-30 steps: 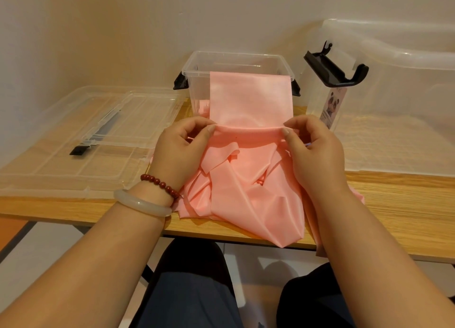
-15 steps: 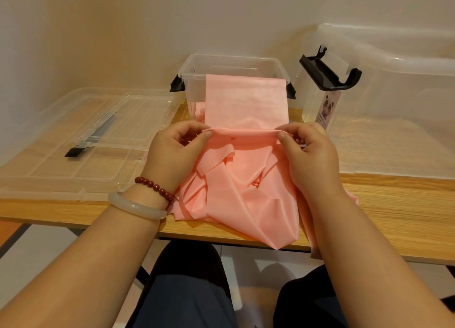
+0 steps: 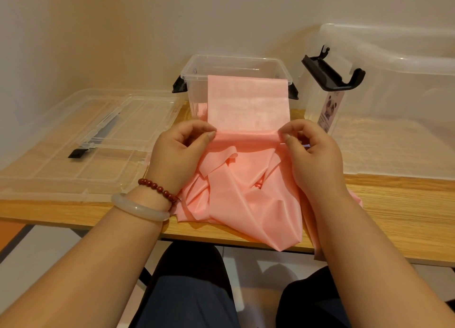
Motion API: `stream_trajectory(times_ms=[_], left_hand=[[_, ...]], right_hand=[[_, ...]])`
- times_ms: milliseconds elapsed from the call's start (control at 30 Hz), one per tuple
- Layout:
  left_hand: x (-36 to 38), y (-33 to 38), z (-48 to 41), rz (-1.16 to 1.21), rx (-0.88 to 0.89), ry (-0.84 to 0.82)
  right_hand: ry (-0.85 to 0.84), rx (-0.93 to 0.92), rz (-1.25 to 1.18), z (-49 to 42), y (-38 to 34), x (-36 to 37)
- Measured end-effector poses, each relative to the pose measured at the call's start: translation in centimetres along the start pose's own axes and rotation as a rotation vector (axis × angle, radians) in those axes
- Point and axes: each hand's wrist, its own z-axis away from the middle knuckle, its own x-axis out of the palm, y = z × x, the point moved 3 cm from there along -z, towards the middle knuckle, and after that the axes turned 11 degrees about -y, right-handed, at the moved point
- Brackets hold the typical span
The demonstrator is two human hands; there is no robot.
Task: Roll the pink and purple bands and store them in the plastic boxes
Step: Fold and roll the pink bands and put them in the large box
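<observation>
1. A wooden table (image 3: 394, 204) runs across in front of me.
2. A large clear plastic box (image 3: 406, 69) stands at its right, and a flat clear lid (image 3: 73, 155) lies at its left.
3. The pink band (image 3: 246, 101) drapes over the front rim of a small clear box (image 3: 197, 66) at the back, then bunches in a heap at the near table edge.
4. My left hand (image 3: 177, 155) and right hand (image 3: 317, 155) each pinch one end of a fold across the band.

The large box (image 3: 394, 64) runs off right; its label (image 3: 330, 108) print looks illegible
</observation>
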Motion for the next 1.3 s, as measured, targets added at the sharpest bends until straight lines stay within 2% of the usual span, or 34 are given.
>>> stream_trajectory(times_ms=[167,467,767,933,1300], left_hand=[[0.00,-0.18,0.12,-0.030,-0.037,-0.044],[-0.07,-0.14,-0.17,-0.070,0.011,0.006],[-0.05,-0.24,0.01,-0.018,-0.045,0.000],[0.03,-0.30,0.07,-0.068,-0.075,-0.064],[-0.05,-0.36,-0.02,-0.012,-0.053,0.012]], right_hand=[[-0.031,0.014,0.021,-0.12,0.23,0.06],[0.010,-0.026,0.037,-0.06,-0.15,0.00],[0.015,0.035,-0.020,0.02,0.20,-0.02],[-0.030,0.061,-0.025,-0.05,0.53,0.11],[-0.001,0.004,0.004,-0.10,0.21,0.09]])
